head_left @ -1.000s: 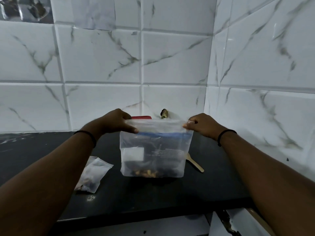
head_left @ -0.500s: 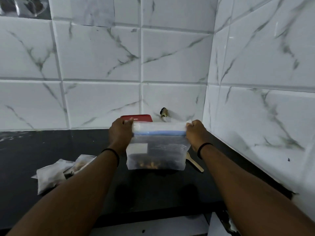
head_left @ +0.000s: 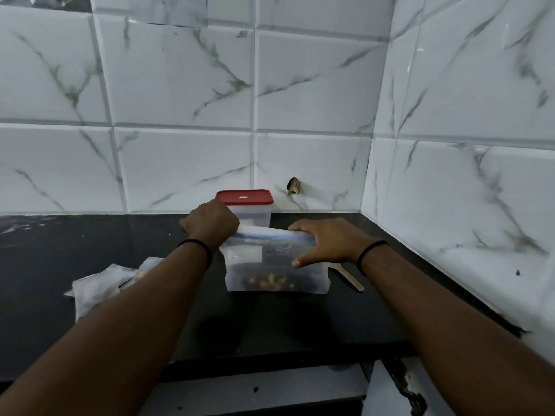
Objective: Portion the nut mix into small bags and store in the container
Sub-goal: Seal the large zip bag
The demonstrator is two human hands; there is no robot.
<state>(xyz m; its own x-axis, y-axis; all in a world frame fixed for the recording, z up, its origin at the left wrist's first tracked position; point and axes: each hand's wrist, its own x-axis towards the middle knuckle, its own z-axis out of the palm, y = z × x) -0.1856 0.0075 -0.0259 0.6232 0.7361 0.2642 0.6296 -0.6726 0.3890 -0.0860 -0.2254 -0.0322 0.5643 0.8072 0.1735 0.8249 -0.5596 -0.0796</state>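
Note:
A clear zip bag point(head_left: 271, 267) with a blue seal strip lies on the black counter point(head_left: 270, 325), a small heap of nut mix point(head_left: 270, 280) at its bottom. My left hand point(head_left: 211, 222) pinches the bag's top left corner. My right hand point(head_left: 326, 241) rests flat on the bag's upper right part, fingers spread along the seal. Behind the bag stands a clear container with a red lid point(head_left: 244, 197), against the wall.
Small filled bags point(head_left: 102, 282) lie in a heap at the left, partly behind my left forearm. A wooden spoon point(head_left: 348, 276) lies right of the zip bag. Tiled walls close the back and right side. The counter's front edge runs below my arms.
The bag has gone from held up in the air to lying down on the counter, farther back. My right hand let go of the corner and now presses flat on it.

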